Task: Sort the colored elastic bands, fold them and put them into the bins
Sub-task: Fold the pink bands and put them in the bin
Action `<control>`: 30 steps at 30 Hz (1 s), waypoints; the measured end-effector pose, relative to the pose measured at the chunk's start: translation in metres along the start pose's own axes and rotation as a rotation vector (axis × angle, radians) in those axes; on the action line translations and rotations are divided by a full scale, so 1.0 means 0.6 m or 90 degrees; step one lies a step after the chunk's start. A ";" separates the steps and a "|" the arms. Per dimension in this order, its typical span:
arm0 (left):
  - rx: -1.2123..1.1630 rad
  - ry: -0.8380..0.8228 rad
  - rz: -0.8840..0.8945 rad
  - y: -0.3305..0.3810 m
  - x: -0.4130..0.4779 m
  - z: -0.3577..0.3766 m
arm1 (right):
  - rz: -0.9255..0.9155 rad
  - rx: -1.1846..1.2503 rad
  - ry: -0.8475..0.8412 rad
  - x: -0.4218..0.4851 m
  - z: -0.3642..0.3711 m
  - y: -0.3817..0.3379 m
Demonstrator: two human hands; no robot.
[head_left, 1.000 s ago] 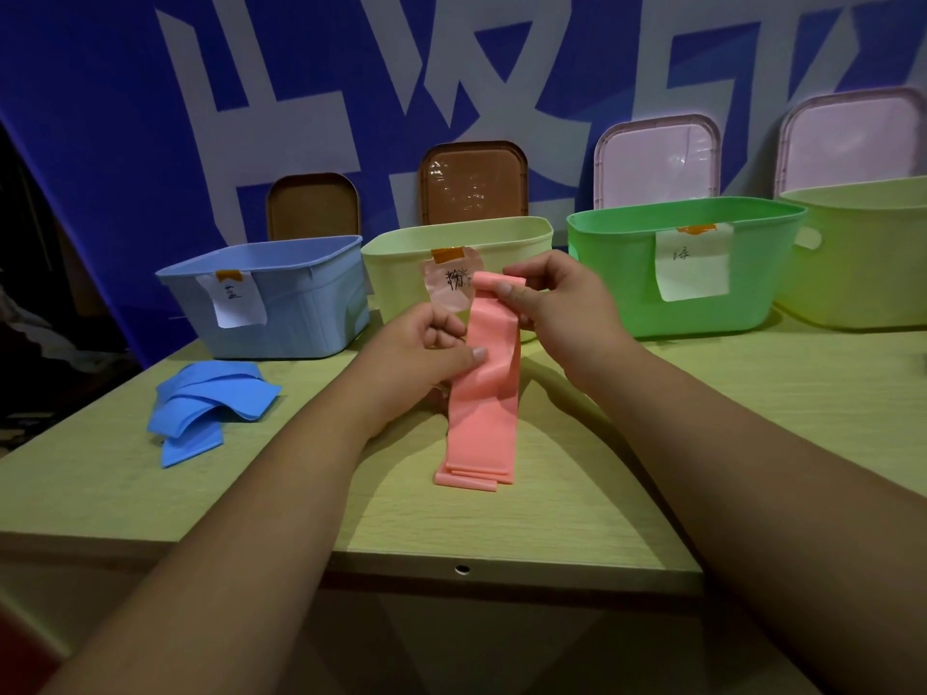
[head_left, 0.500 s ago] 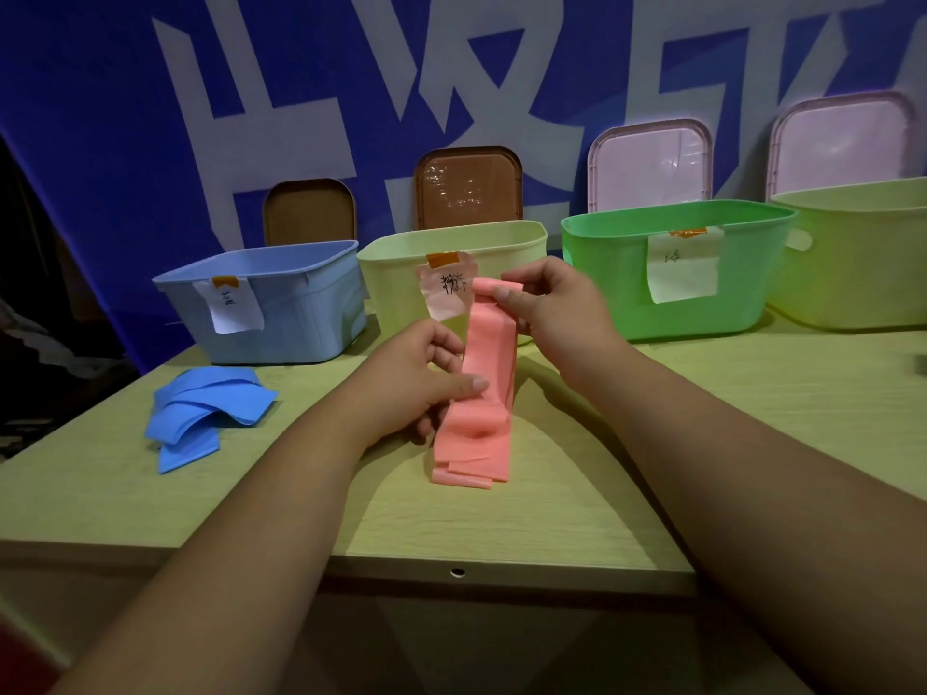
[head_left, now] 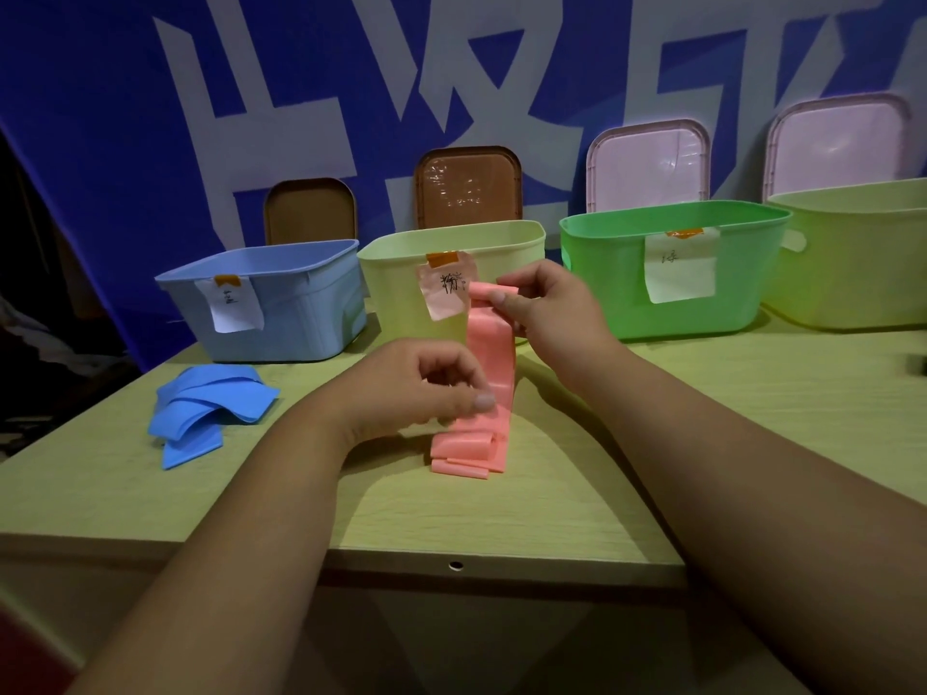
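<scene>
Pink elastic band (head_left: 489,363) hangs upright in front of the yellow bin (head_left: 401,293), lower end bunched on the counter (head_left: 702,393). Right hand (head_left: 547,313) fingers (head_left: 519,283) pinch its top end, left hand (head_left: 416,388) pinches mid-strip. Likely light, limp, stretchy: grip ends flat across the width.

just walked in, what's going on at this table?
A person is folding a pink band. The right hand pinches its top end in front of the yellow bin, the left hand pinches it lower down, and its bottom lies bunched on the table. A pile of blue bands lies by the blue bin.
</scene>
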State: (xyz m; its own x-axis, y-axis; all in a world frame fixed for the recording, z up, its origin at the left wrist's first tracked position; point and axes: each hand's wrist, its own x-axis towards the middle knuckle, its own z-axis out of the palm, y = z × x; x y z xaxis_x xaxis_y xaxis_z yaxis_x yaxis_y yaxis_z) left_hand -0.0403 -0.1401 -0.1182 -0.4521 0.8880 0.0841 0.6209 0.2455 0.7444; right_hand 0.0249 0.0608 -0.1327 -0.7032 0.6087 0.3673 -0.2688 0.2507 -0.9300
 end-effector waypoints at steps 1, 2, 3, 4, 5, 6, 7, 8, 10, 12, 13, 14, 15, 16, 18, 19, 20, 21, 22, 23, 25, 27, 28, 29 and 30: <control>0.019 -0.034 0.005 0.000 -0.002 -0.001 | 0.000 0.000 0.000 -0.001 -0.001 0.000; 0.039 -0.065 0.005 -0.001 -0.002 -0.001 | 0.000 -0.002 0.000 -0.002 -0.003 0.000; 0.049 -0.093 -0.001 -0.002 -0.003 -0.001 | 0.000 -0.008 -0.001 -0.002 -0.004 0.000; 0.049 -0.117 -0.008 -0.003 -0.003 -0.003 | 0.001 -0.015 -0.001 -0.002 -0.005 0.001; 0.045 -0.137 -0.014 -0.004 -0.004 -0.004 | 0.003 -0.020 -0.002 -0.002 -0.006 0.001; 0.039 -0.153 -0.019 -0.004 -0.005 -0.006 | 0.005 -0.020 -0.002 -0.002 -0.007 0.001; 0.037 -0.163 -0.023 -0.005 -0.006 -0.007 | 0.008 -0.018 -0.001 -0.002 -0.007 0.002; 0.037 -0.164 -0.023 -0.004 -0.007 -0.007 | 0.010 -0.017 -0.001 -0.002 -0.007 0.002; 0.026 -0.143 -0.020 -0.003 -0.008 -0.008 | 0.011 -0.021 -0.002 -0.002 -0.008 0.003; -0.009 -0.124 -0.019 -0.002 -0.009 -0.007 | 0.011 -0.023 -0.004 -0.001 -0.008 0.004; -0.025 -0.114 -0.021 -0.002 -0.010 -0.006 | 0.010 -0.027 -0.004 -0.001 -0.008 0.004; -0.037 -0.102 -0.022 -0.002 -0.009 -0.004 | 0.008 -0.032 -0.005 0.000 -0.007 0.005; -0.047 -0.089 -0.023 -0.003 -0.007 -0.003 | 0.007 -0.035 -0.006 -0.001 -0.006 0.004; -0.052 -0.076 -0.020 -0.004 -0.006 -0.003 | 0.005 -0.034 -0.009 -0.001 -0.005 0.004; -0.060 -0.052 -0.016 -0.003 -0.002 -0.003 | 0.005 -0.027 -0.015 -0.002 -0.005 0.003; -0.063 -0.037 -0.014 -0.003 -0.001 -0.004 | 0.006 -0.026 -0.017 -0.003 -0.004 0.002; -0.065 -0.017 -0.016 -0.003 0.000 -0.003 | 0.005 -0.027 -0.018 -0.003 -0.004 0.002; -0.063 0.017 -0.020 -0.004 0.003 -0.002 | 0.004 -0.027 -0.017 -0.003 -0.004 0.002; -0.051 0.072 -0.022 -0.005 0.008 0.000 | 0.004 -0.024 -0.016 -0.001 -0.004 0.002; -0.028 0.143 -0.022 -0.010 0.015 0.003 | 0.006 -0.020 -0.014 -0.001 -0.004 0.002; -0.013 0.279 -0.043 -0.020 0.033 0.005 | 0.005 -0.023 -0.015 0.001 -0.004 0.003; -0.062 0.341 -0.071 -0.021 0.047 0.004 | -0.007 -0.037 -0.022 0.003 -0.004 0.003; -0.091 0.344 -0.068 -0.021 0.052 0.005 | -0.015 -0.040 -0.028 0.003 -0.004 0.003; -0.110 0.337 -0.053 -0.021 0.058 0.005 | -0.021 -0.040 -0.036 0.002 -0.003 0.003; -0.124 0.328 -0.035 -0.020 0.065 0.007 | -0.024 -0.037 -0.045 0.002 -0.003 0.003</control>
State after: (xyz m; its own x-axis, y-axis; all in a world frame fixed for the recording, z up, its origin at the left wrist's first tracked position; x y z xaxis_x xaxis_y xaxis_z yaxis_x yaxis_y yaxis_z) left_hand -0.0627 -0.1070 -0.1268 -0.7662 0.5583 0.3181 0.4793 0.1668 0.8617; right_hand 0.0246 0.0633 -0.1339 -0.7382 0.5444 0.3983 -0.2582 0.3174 -0.9124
